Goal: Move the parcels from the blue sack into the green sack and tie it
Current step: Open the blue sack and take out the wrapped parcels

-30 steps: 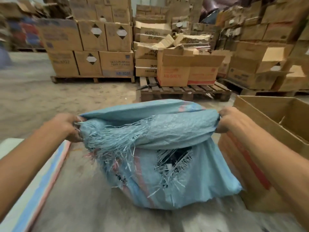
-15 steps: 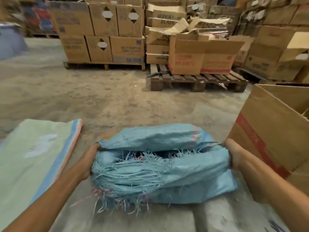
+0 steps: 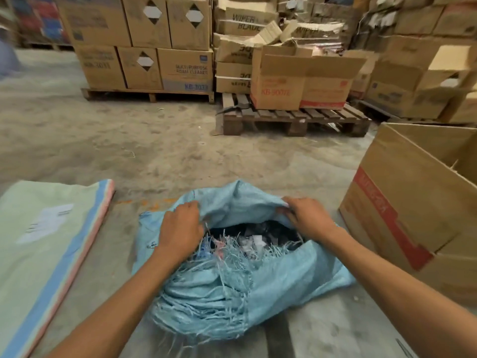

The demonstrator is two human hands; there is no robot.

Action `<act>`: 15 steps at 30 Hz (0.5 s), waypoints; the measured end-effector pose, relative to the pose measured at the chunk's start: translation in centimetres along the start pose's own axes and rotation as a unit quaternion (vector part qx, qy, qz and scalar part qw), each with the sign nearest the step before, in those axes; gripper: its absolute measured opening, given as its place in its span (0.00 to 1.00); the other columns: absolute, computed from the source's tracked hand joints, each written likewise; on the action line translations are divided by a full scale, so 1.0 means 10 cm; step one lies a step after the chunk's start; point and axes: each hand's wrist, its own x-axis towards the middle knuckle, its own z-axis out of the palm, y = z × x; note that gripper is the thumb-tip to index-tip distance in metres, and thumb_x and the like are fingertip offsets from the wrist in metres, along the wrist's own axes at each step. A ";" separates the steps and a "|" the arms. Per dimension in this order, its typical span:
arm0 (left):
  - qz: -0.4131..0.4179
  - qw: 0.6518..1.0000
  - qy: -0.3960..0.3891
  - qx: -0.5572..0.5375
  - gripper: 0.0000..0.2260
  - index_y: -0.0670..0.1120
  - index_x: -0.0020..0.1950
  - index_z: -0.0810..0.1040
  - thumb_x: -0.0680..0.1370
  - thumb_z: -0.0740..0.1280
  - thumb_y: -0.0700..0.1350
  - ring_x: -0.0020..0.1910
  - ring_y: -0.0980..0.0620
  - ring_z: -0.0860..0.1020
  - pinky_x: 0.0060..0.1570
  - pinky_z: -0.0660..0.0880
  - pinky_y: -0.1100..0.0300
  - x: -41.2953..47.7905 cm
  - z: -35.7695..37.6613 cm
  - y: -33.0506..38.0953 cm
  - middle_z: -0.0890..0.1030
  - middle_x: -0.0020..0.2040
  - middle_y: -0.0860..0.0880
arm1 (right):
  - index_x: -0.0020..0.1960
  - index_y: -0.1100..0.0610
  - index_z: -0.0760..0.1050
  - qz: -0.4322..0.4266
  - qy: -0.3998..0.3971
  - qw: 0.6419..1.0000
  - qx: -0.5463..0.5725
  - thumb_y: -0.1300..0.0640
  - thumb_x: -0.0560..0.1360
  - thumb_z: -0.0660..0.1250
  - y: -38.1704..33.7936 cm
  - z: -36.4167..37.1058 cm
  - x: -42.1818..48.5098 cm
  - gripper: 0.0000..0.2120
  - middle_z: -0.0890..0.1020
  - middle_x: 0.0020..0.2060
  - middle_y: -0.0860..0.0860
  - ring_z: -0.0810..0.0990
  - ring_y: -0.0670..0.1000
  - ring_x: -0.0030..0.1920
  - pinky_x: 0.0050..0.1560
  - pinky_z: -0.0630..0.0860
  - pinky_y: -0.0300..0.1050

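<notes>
The frayed blue sack (image 3: 258,288) lies on the concrete floor right in front of me, its mouth pulled open. Dark parcels (image 3: 260,235) with some white labels show inside the opening. My left hand (image 3: 179,229) grips the left side of the sack's rim. My right hand (image 3: 308,218) pinches the far right part of the rim and holds it up. The green sack (image 3: 46,241) lies flat on the floor to the left, with a blue and pink stripe along its edge.
An open cardboard box (image 3: 418,210) with red print stands close on the right. A wooden pallet (image 3: 291,118) with boxes sits ahead, and stacked cartons (image 3: 144,45) fill the back. Bare concrete floor (image 3: 134,146) lies between.
The sack has come down from being held up to resting on the floor. Both hands shifted from its outer ends to the rim, and the mouth now gapes so the parcels show.
</notes>
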 end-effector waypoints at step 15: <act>-0.103 0.967 0.049 -0.229 0.20 0.46 0.60 0.70 0.71 0.71 0.48 0.45 0.50 0.75 0.43 0.72 0.58 0.52 -0.20 -0.14 0.77 0.49 0.48 | 0.64 0.55 0.72 0.103 0.162 0.981 -0.018 0.56 0.73 0.68 -0.35 -0.31 0.35 0.20 0.77 0.56 0.57 0.75 0.59 0.56 0.55 0.73 0.53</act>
